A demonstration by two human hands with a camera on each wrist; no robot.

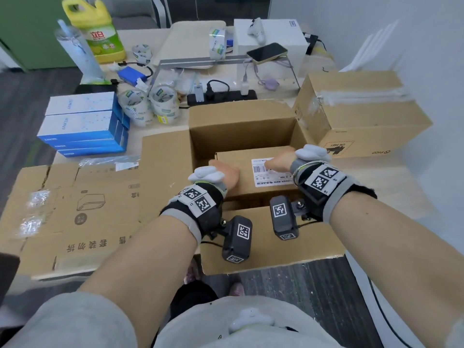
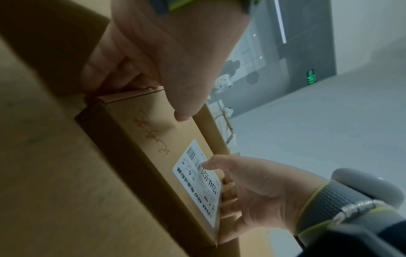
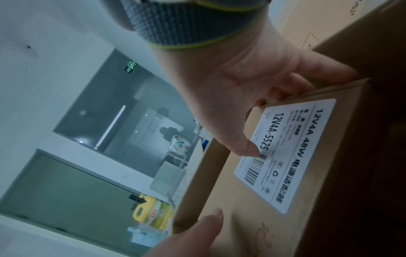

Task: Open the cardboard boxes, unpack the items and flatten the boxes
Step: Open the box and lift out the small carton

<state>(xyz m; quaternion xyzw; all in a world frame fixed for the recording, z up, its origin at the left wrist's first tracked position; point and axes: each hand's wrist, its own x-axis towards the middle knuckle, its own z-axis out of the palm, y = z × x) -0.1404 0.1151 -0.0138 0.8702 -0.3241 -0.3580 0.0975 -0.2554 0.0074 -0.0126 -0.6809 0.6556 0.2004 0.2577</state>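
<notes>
Both hands grip a small flat brown cardboard box (image 1: 251, 172) by its two ends: the left hand (image 1: 224, 173) has its thumb on the top face and its fingers curled down over the left end, while the right hand (image 1: 281, 162) holds the opposite end with its thumb tip pressed on the white printed barcode label (image 1: 270, 175) and its fingers wrapped round the edge. The small box sits within the mouth of a large open brown cardboard box (image 1: 241, 124) whose flaps are spread outward on the pale bench (image 1: 391, 177). A flattened printed cardboard box (image 1: 82, 217) lies to the left, a taped closed cardboard box (image 1: 364, 114) to the right, and stacked blue-and-white cartons (image 1: 82, 124) behind the flattened one.
</notes>
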